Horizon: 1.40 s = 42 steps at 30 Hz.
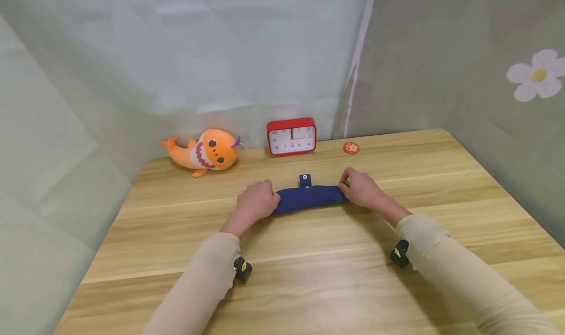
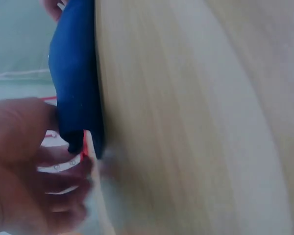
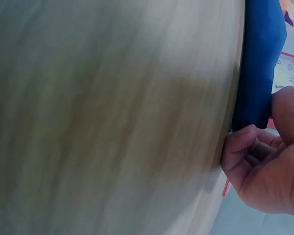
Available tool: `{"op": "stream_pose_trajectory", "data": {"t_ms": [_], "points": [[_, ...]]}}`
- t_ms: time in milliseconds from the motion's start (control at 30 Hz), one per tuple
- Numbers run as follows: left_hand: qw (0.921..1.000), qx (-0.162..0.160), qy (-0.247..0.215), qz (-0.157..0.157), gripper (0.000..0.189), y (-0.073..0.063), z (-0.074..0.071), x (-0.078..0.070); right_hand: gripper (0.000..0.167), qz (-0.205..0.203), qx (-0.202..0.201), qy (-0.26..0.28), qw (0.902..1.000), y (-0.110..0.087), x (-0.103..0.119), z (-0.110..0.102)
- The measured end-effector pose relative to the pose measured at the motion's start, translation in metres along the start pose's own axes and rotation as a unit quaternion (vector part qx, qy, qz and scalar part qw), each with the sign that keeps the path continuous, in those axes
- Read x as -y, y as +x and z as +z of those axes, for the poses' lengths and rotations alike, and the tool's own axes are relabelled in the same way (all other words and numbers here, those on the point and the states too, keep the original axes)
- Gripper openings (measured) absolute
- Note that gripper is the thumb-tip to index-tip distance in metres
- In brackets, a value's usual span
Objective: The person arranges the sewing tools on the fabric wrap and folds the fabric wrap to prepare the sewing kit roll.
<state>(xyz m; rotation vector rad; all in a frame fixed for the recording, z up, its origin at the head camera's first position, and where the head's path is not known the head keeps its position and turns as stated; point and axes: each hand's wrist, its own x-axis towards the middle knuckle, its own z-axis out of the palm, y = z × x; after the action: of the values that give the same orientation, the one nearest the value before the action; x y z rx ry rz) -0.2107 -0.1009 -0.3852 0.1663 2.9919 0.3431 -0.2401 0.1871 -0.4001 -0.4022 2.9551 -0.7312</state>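
Note:
A folded navy-blue cloth (image 1: 311,199) lies lengthwise across the wooden table, with a short snap-button strap (image 1: 305,180) sticking out from its far edge. My left hand (image 1: 258,200) grips its left end; in the left wrist view the thumb lies on the cloth (image 2: 76,68) and the other fingers (image 2: 63,183) are loosely bent beneath. At the right end, my right hand (image 1: 361,189) pinches the cloth between thumb and curled fingers. The right wrist view shows these fingers (image 3: 240,152) close against the end of the cloth (image 3: 259,63).
Along the table's back stand an orange shark plush (image 1: 209,151) and a red-framed clock (image 1: 292,138). A small round orange-red disc (image 1: 351,148) lies to the clock's right. Pale fabric curtains (image 1: 247,55) hang behind the wooden table (image 1: 309,286).

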Motion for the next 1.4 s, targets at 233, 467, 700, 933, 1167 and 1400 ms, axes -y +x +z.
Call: {"op": "stream_pose_trajectory", "data": {"t_ms": [233,467,700,933,1167,1400], "points": [[0.9878,-0.108,-0.010,0.112,0.029,-0.011,0.003,-0.029,0.017,-0.002,-0.017,-0.038,0.9991,-0.004,0.001,0.001],[0.9901,-0.085,-0.076,0.082,0.031,-0.019,0.009,-0.046,0.016,-0.039,-0.051,-0.058,0.9963,0.001,0.014,-0.003],[0.9920,-0.073,-0.079,0.066,0.029,-0.016,0.009,-0.051,0.030,-0.018,-0.023,0.061,0.9977,0.023,0.043,-0.006],[0.9928,-0.063,-0.086,0.056,0.029,-0.014,0.010,-0.054,0.038,0.018,0.055,0.156,0.9861,0.038,0.057,0.005],[0.9927,-0.048,-0.104,0.040,0.031,-0.013,0.010,-0.054,0.030,-0.020,0.046,0.145,0.9881,0.040,0.059,0.012],[0.9933,-0.032,-0.104,0.038,0.034,-0.010,0.006,-0.053,0.019,-0.044,0.040,0.177,0.9824,0.032,0.055,0.005]]}}
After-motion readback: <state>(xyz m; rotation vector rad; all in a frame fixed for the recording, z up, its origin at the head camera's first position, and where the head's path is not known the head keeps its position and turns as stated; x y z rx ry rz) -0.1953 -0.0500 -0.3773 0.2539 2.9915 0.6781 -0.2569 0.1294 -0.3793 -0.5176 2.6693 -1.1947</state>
